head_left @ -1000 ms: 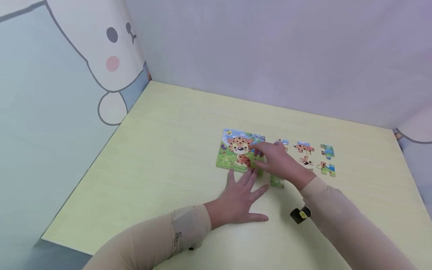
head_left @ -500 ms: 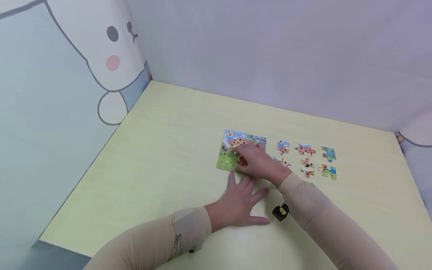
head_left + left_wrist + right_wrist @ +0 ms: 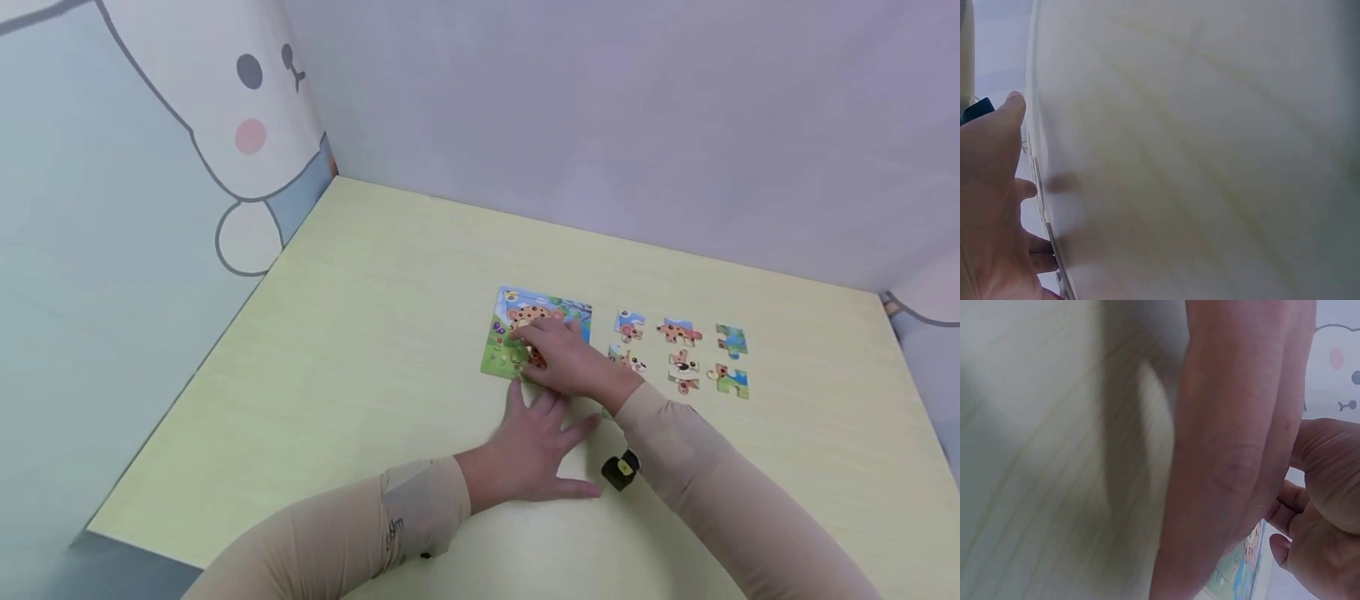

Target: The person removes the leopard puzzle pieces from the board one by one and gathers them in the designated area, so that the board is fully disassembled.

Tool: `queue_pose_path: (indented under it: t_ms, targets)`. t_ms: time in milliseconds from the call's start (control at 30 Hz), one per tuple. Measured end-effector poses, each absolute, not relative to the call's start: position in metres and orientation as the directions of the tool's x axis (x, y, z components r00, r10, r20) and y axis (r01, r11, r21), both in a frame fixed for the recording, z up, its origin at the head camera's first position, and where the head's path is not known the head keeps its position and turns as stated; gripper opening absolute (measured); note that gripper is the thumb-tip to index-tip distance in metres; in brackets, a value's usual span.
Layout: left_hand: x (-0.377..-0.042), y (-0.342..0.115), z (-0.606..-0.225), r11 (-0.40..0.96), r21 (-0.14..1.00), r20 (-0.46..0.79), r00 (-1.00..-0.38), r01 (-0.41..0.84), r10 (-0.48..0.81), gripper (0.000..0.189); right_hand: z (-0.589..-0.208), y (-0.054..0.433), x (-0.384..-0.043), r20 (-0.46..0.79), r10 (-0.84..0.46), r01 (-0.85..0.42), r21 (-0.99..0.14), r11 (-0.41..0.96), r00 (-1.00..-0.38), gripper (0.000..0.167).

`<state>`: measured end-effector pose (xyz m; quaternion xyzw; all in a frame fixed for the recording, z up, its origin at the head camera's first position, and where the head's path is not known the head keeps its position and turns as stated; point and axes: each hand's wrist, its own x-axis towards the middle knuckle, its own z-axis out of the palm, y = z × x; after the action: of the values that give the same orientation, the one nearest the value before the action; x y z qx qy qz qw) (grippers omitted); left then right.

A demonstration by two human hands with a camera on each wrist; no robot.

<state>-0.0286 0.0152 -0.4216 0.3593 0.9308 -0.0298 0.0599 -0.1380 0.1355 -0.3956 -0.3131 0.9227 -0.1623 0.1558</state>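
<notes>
A square jigsaw puzzle board (image 3: 506, 310) with a spotted leopard cub on grass lies on the table. Over its lower middle, my right hand (image 3: 573, 358) bends its fingers and thumb around a small green puzzle piece (image 3: 516, 357) near the board's lower left. In the right wrist view, the board (image 3: 1244, 569) shows past the edge of the hand. My left hand (image 3: 528, 454) lies with its fingers spread, the fingertips at the board's near edge. Part of the cub is hidden under the right hand.
Several loose puzzle pieces lie in rows right of the board, among them a sky piece (image 3: 731, 340) and a spotted piece (image 3: 678, 332). The pale table (image 3: 360, 333) meets walls at the left and back. A black wrist camera (image 3: 621, 469) hangs by the right sleeve.
My right hand has moved left from the board's right edge to over its lower middle, then nearly stopped. The loose pieces are less covered. The left hand has stayed put.
</notes>
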Motion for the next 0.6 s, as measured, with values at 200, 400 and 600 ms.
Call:
queue_pose_path:
  t_ms: [200, 400, 600]
  targets:
    - [-0.0299, 0.0166, -0.4211, 0.74, -0.016, -0.15, -0.734, 0.672, 0.663, 0.089, -0.3979, 0.1346, -0.1382, -0.165, -0.634, -0.532, -0.411, 0.741, -0.756, 0.045]
    - [-0.0299, 0.0161, -0.4203, 0.737, -0.025, -0.15, -0.731, 0.676, 0.665, 0.089, -0.3975, 0.1353, -0.1373, -0.141, -0.644, -0.538, -0.431, 0.724, -0.752, 0.041]
    - [-0.0294, 0.0154, -0.4208, 0.738, -0.025, -0.143, -0.733, 0.674, 0.665, 0.088, -0.3952, 0.1357, -0.1365, -0.109, -0.656, -0.54, -0.475, 0.694, -0.747, 0.038]
